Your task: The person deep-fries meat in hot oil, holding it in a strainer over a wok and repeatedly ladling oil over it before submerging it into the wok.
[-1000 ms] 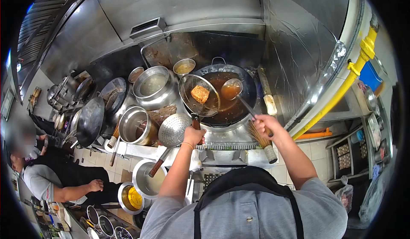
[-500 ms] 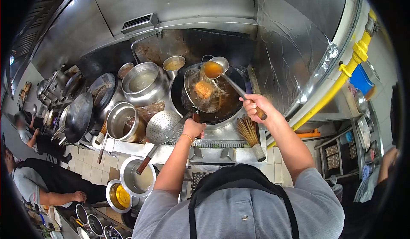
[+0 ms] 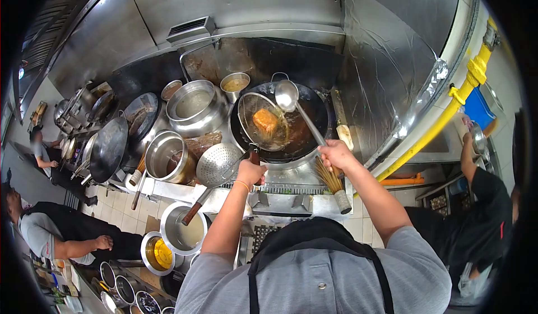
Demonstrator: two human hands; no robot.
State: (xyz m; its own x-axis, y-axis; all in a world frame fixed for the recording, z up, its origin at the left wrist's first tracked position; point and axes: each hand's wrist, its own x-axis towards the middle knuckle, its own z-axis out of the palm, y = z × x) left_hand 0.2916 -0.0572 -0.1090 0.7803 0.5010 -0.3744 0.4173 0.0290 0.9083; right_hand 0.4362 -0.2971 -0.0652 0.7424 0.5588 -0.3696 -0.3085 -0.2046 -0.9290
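Note:
Dark liquid fills the large black wok (image 3: 319,118) in front of me. My left hand (image 3: 251,174) is closed round the handle of a wire strainer (image 3: 245,124), whose basket is over the wok's left part. A golden-brown piece of food (image 3: 264,121) lies in that basket. My right hand (image 3: 336,156) grips the handle of a metal ladle (image 3: 287,94); its bowl is at the strainer's upper right edge and looks empty. Below my right hand stands a bundled bamboo brush (image 3: 341,199). Beside my left hand rests a perforated skimmer (image 3: 217,164).
Left of the wok are a steel pot (image 3: 193,104), a small pot (image 3: 235,84), a deep pot (image 3: 165,157) and another wok (image 3: 106,151). A pot of pale liquid (image 3: 182,230) stands lower left. Co-workers stand left and right; a yellow pipe (image 3: 443,112) runs at right.
The ladle's bowl held orange-brown liquid and now looks empty, shifted slightly up and right. My right hand is a little lower. At right, a co-worker has come further into view.

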